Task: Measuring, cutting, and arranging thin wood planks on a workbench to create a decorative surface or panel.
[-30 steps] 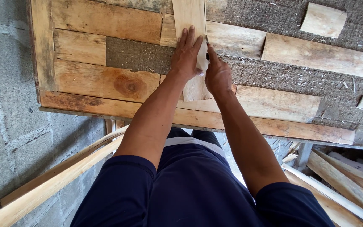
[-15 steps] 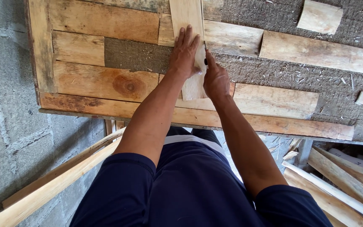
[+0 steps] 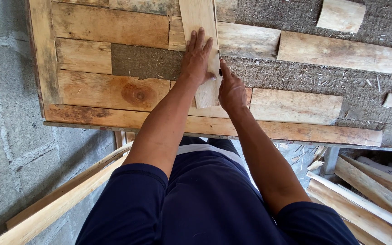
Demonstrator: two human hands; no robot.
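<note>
Marking, by the look of it: a pale wood strip (image 3: 201, 50) laid crosswise over the boards of the worktable (image 3: 205, 127)
Step in hand: judged as scribing or marking a line along the strip's right edge, strip pinned in place meanwhile
Left hand (image 3: 198, 59): flat on the strip, fingers spread and pointing far, pressing down; not closed round anything
Right hand (image 3: 231, 90): clenched on a small dark tool (image 3: 221, 71), likely a pencil, tip at the strip's right edge; tool mostly hidden, kind uncertain
Strip position: running near to far, under the left palm, just left of the right hand and touching its tool; near end over the long front boards
Gap (image 3: 144, 61): bare grey patch left of the strip, between boards
Next move calls for: steady downward pressure from the left hand, tool kept tight against the edge, no sideways slip
Surroundings: loose offcut (image 3: 341, 16) far right; stacked slats (image 3: 373, 190) below on the right; concrete block wall (image 3: 5, 136) to the left
</note>
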